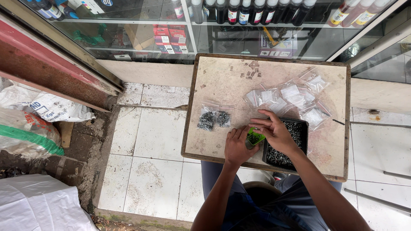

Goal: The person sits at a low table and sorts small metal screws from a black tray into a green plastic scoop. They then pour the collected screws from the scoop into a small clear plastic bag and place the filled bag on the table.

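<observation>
Near the front edge of the table (214, 77), both hands meet: left hand (238, 146) grips a small green cup (254, 137), right hand (274, 130) pinches above it beside a black tray (301, 128); clear bags (291, 96) lie near the back right corner.

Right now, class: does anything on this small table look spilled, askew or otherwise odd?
Little stands out. A few small brown scraps lie loose near the table's far edge, apart from the other things. The empty clear bags sit in an untidy overlapping heap. The black tray of screws overhangs nothing and nothing has spilled.
</observation>
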